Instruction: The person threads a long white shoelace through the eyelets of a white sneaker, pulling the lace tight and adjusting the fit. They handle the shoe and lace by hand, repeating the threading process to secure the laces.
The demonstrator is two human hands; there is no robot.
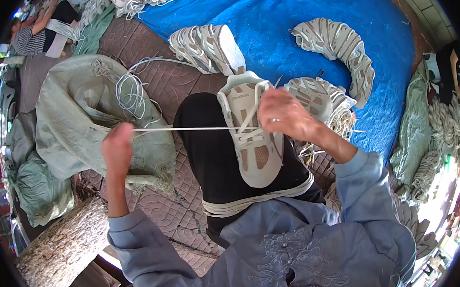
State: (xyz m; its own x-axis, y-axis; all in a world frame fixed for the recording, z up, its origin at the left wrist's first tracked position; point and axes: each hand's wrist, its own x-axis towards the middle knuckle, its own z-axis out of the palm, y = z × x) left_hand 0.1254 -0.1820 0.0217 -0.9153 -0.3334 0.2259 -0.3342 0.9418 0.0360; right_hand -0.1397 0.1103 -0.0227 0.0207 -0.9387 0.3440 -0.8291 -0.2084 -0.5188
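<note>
L hand fist-closed, pulling a white lace taut to the side. R hand pinches lace at the eyelets of a white-beige shoe upper, which lies on the lap w/ a small dark label on its tongue. More white laces sit on a pale green sack left. Stacks of uppers sit on a blue tarp ahead.

Shoe upper mesh, matt; lace woven; tarp glossy plastic.
</note>
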